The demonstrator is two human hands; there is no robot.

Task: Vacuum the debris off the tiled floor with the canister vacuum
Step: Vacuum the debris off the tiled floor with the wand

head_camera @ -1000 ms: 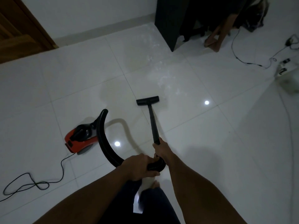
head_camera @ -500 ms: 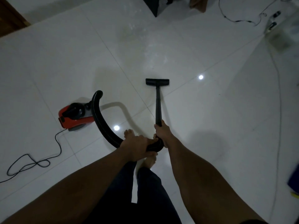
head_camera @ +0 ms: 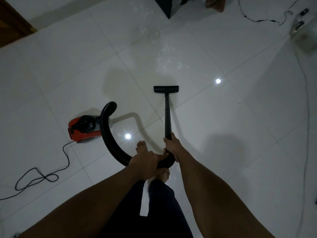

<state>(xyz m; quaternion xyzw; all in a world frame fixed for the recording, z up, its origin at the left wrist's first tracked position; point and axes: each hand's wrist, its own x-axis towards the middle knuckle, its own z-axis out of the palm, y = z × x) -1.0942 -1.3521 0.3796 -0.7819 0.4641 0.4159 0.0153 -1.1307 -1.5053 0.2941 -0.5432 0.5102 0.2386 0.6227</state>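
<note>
A red and black canister vacuum (head_camera: 82, 128) sits on the white tiled floor (head_camera: 223, 134) at my left. Its black ribbed hose (head_camera: 107, 134) arcs up from the canister and round to my hands. My left hand (head_camera: 145, 163) is shut on the hose end. My right hand (head_camera: 171, 145) grips the lower end of the black wand (head_camera: 167, 115). The floor nozzle (head_camera: 166, 89) rests flat on the tile in front of me. Pale scattered debris (head_camera: 164, 54) lies just beyond the nozzle.
The vacuum's black power cord (head_camera: 42, 176) loops across the floor at left. My bare feet (head_camera: 142, 146) stand under my hands. A dark cabinet corner (head_camera: 166, 7), another person's foot (head_camera: 215, 4), a thin cable (head_camera: 257, 19) and a pale box (head_camera: 307, 38) lie ahead and right.
The nozzle has been drawn back toward me, off the debris patch, which now lies ahead of it. My view has tilted downward. Both hands keep their grip.
</note>
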